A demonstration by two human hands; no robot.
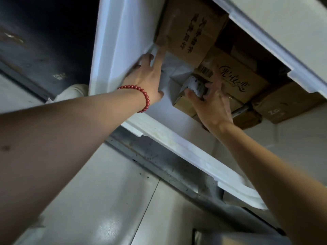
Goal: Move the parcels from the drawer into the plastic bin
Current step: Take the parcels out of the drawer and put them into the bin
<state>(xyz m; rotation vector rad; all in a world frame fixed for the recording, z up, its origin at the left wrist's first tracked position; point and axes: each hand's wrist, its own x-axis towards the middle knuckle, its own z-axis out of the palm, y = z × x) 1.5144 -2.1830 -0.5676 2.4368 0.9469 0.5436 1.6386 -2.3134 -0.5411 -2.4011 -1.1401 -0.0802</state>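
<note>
A white plastic container [123,41] with a thick rim holds several brown cardboard parcels packed close together. From this angle I cannot tell whether it is the drawer or the bin. The small brown cardboard parcel [184,103], with a white printed label wrapped over one end, lies at the near side of the pile. Its long axis seems to run from the near wall up toward the other boxes, label end farthest from the wall. The right hand [212,108] grips it, thumb on its left face and fingers curled round the label end. The left hand [146,80], with a red bead bracelet [141,96] at the wrist, lies spread with straight fingers on the container's white inner wall. Its forefinger reaches the corner of a large brown cardboard box [191,29] printed with black characters. A brown carton with cursive lettering [242,76] sits right against the held parcel. Pale grey floor tiles [106,191] lie below.
</note>
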